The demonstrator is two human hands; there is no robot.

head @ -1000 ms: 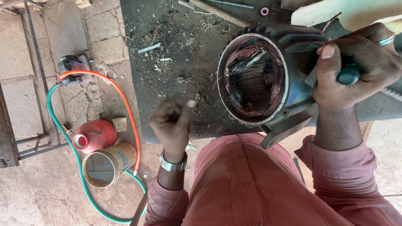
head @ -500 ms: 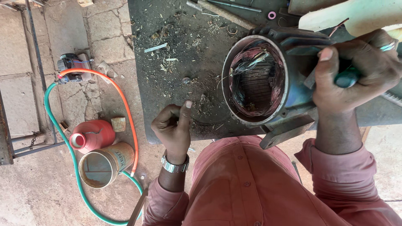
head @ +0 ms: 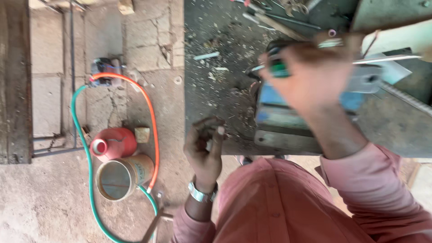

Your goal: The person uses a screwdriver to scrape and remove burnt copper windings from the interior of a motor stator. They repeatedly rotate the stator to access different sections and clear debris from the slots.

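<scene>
My right hand [head: 310,76] is blurred with motion and grips a green-handled tool [head: 278,68] above a blue motor housing [head: 283,105] that lies on the dark workbench [head: 216,90]. The housing's open winding end no longer faces me; I see its blue side and base. My left hand [head: 204,146], with a metal watch on the wrist, hovers at the bench's near edge with fingers curled together and thumb up; whether something small is pinched in it I cannot tell. Pink sleeves and shirt fill the lower frame.
On the cracked concrete floor to the left stand a red bottle [head: 112,143] and an open tin can [head: 119,177], ringed by orange and green hoses [head: 150,130]. A small device [head: 105,67] sits at the hose ends. Metal scraps and rods litter the bench top.
The motor housing has been turned so its open winding end faces away. My right hand swung leftward across it with the green-handled tool. My left hand stayed near the bench edge.
</scene>
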